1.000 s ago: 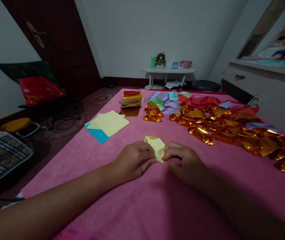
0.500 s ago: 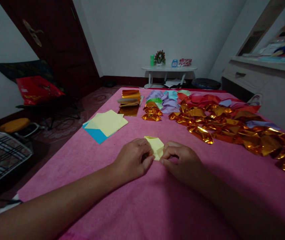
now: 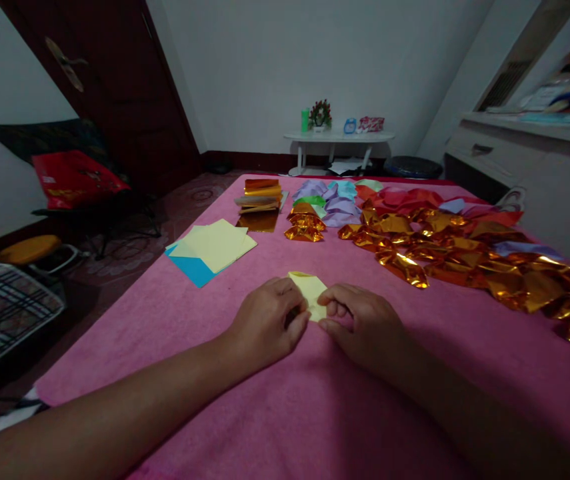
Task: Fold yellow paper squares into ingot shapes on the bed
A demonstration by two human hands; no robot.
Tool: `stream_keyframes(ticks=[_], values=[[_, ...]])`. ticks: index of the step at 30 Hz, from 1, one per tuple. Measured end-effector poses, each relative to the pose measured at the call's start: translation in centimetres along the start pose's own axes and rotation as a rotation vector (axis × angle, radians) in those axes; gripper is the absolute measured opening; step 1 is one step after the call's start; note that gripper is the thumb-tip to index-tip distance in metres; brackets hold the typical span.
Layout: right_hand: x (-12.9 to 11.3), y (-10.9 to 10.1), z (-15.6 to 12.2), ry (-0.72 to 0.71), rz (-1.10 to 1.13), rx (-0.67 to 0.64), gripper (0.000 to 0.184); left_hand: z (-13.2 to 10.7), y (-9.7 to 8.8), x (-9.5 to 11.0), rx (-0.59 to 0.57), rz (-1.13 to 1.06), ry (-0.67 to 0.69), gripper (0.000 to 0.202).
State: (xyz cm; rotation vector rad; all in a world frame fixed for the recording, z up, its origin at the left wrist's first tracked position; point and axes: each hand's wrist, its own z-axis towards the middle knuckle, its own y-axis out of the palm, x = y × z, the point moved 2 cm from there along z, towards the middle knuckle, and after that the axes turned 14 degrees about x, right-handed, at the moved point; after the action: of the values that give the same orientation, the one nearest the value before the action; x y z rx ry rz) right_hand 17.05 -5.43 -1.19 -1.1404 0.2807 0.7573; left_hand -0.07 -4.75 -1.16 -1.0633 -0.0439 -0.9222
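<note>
Everything is dimly lit; glints are thrown by folded gold-foil shapes (image 3: pixel 405 269); the pink cloth-covered bench (image 3: pixel 255 420) is softly shadowed.

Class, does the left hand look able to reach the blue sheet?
Probably yes: only cloth separates the left hand from the blue sheet, though yellow sheets partly cover it and the hand holds folded paper.

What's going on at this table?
A person is handling a small, partly folded yellow paper on the pink cloth. The left hand holds its left edge; the right hand has its fingertips at the right and near edges. Yellow sheets lie fanned over a blue sheet beyond the left hand. Shiny gold folded pieces spread across the right side, with colored paper pieces farther back.
</note>
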Motion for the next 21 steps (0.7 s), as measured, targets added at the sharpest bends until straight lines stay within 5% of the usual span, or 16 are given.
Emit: stream_keyframes(ticks=[17, 21], values=[[0.1, 0.25, 0.37, 0.027, -0.02, -0.011, 0.011, -0.53, -0.07, 0.19, 0.025, 0.076, -0.093, 0.015], [0.3, 0.42, 0.33, 0.051, -0.032, -0.006, 0.029, -0.42, -0.14, 0.15, -0.023, 0.052, -0.097, 0.02]])
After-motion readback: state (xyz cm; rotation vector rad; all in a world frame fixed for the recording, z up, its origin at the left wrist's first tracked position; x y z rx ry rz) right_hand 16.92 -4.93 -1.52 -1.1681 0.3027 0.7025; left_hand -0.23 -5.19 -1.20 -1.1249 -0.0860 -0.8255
